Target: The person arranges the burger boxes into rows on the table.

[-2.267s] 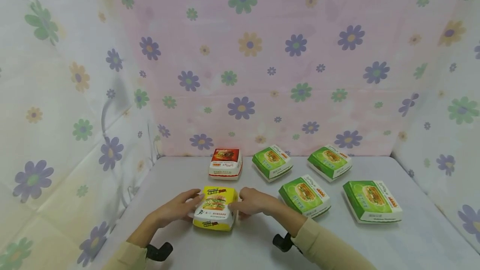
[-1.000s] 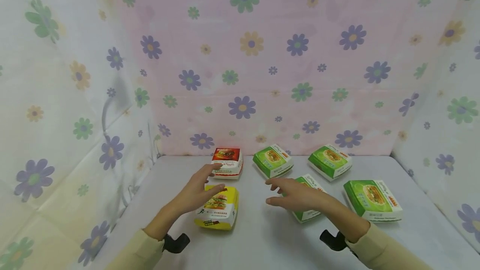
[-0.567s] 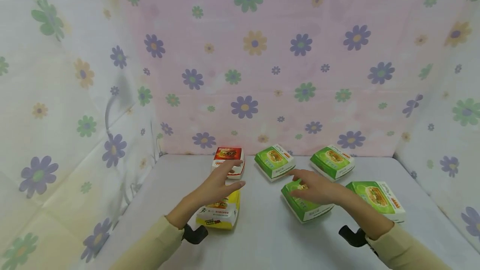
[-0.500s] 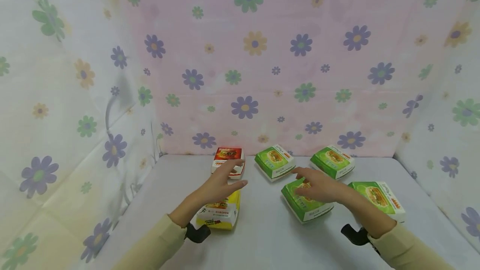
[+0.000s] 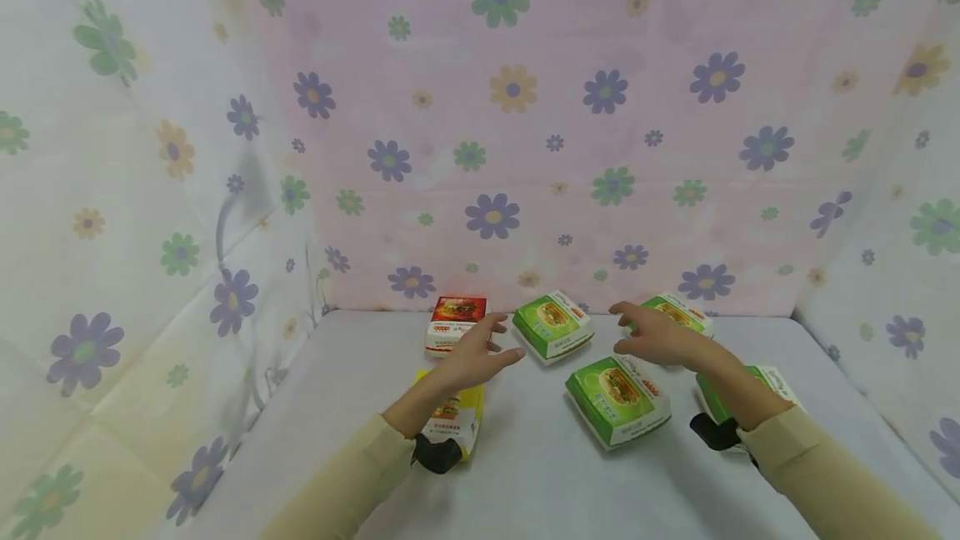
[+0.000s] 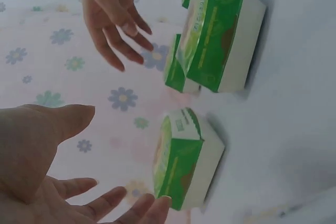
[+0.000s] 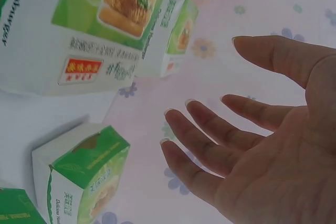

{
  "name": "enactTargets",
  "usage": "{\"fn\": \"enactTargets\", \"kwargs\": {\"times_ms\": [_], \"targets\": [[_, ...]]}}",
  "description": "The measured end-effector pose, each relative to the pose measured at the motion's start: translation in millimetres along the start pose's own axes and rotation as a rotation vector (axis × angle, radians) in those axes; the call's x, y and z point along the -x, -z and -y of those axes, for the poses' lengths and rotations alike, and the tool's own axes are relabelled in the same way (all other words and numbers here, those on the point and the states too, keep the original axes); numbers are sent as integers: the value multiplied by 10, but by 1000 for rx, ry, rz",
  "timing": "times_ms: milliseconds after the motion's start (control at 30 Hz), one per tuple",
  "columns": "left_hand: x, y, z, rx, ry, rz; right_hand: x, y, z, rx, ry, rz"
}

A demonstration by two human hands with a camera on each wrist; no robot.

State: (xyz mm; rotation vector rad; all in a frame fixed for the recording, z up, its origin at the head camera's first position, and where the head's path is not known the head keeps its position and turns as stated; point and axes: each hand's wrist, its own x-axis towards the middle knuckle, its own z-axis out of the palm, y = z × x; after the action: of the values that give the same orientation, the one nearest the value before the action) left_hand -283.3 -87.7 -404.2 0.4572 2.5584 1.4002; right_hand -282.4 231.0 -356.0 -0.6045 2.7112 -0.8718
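Both hands hover open above a white table point(image 5: 525, 473) and hold nothing. My left hand point(image 5: 498, 340) reaches past a red burger box point(image 5: 454, 323) toward the back-middle green burger box point(image 5: 553, 325), its fingertips just short of it. In the left wrist view my left hand point(image 6: 123, 158) is spread, with that green box point(image 6: 186, 161) right beside the fingers. My right hand point(image 5: 626, 329) floats in front of the back-right green box point(image 5: 678, 312), palm spread in the right wrist view point(image 7: 205, 77). A yellow box point(image 5: 457, 423) lies half hidden under my left forearm.
Another green box point(image 5: 617, 400) sits front and centre between my arms. A further green box point(image 5: 757, 386) lies partly under my right forearm. Flowered cloth walls point(image 5: 495, 148) close the table at the back and both sides.
Both hands left the yellow box and moved away from me. The left hand went right toward the back-middle green box. The right hand crossed over the front-middle green box toward the back-right one.
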Motion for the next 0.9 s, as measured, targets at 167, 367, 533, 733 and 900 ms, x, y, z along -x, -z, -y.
{"fn": "enactTargets", "kwargs": {"times_ms": [167, 367, 533, 733, 900], "targets": [[-101, -123, -37, 57, 87, 30, -132, 81, -111, -16, -38, -10], [-256, -253, -58, 196, 194, -14, -336, 142, -165, -65, -55, -14], [-395, -402, -56, 312, 264, -97, -510, 143, -187, -90, -86, -7], [-544, -590, -74, 276, 331, -255, -714, 98, -201, -119, -104, 7], [-668, -704, -40, 372, 392, -308, -861, 54, -182, -106, -145, 19]]}}
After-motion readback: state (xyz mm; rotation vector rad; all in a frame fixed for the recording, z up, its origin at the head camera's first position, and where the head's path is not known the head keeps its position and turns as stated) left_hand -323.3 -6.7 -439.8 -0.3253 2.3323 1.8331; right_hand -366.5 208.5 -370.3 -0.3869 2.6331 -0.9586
